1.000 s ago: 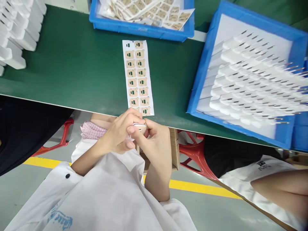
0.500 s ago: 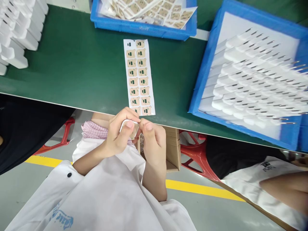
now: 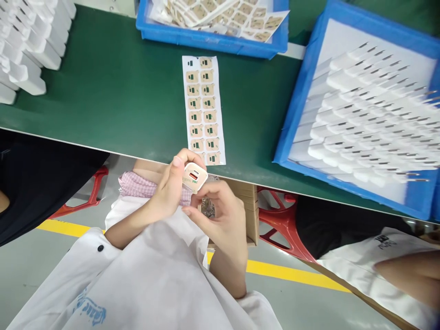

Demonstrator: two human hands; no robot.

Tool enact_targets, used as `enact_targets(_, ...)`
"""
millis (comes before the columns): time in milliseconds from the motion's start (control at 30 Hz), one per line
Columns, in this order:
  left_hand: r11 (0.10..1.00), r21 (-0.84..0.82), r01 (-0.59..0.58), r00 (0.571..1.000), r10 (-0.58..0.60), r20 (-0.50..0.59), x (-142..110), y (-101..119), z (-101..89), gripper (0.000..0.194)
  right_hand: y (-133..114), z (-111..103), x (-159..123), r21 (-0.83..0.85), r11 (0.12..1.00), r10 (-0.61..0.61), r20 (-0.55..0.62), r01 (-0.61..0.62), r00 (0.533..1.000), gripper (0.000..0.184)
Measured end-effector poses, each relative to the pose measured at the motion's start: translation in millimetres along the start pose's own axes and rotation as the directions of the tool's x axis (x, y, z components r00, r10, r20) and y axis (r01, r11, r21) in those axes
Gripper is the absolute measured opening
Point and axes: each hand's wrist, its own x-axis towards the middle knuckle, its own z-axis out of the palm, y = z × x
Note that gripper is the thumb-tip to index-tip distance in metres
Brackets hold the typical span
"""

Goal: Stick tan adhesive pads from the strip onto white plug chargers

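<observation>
White chargers crowd the bench's far left. Your left hand pinches one charger just off the bench edge; your right hand curls loosely beneath it. One label sheet lies ahead. Two blue trays: one holds label sheets, one rows of plugs.

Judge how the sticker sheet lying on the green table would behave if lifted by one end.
The sticker sheet looks paper-thin and long, so it would probably flop and weigh almost nothing. Its near end overhangs the green table edge, so a nudge could slide it off.
</observation>
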Motion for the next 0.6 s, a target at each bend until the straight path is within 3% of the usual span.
enact_targets(133,0.995,-0.060,0.081,0.990,-0.074,0.119,-1,-2,-2.8,0.064,7,-2,-3,-0.141,0.956,-0.276,-0.141,0.256,0.951,0.033)
enact_targets(267,0.997,0.020,0.073,0.977,-0.076,0.197,-6,4,-14.4,0.054,3,-4,6,-0.375,0.781,-0.562,-0.076,0.499,0.823,0.023)
enact_targets(367,0.994,0.100,0.034,0.939,-0.066,0.339,-10,13,-24.6,0.044,-4,-10,11,-0.427,0.711,-0.651,-0.100,0.558,0.753,0.023)
enact_targets(467,0.987,0.158,-0.029,0.910,-0.039,0.414,-13,21,-29.4,0.049,-14,-19,11,-0.397,0.726,-0.629,-0.051,0.562,0.776,0.024)
enact_targets(600,0.954,0.296,-0.046,0.925,-0.071,0.373,-18,29,-28.6,0.048,-23,-29,8,-0.343,0.775,-0.550,0.046,0.530,0.834,0.026)
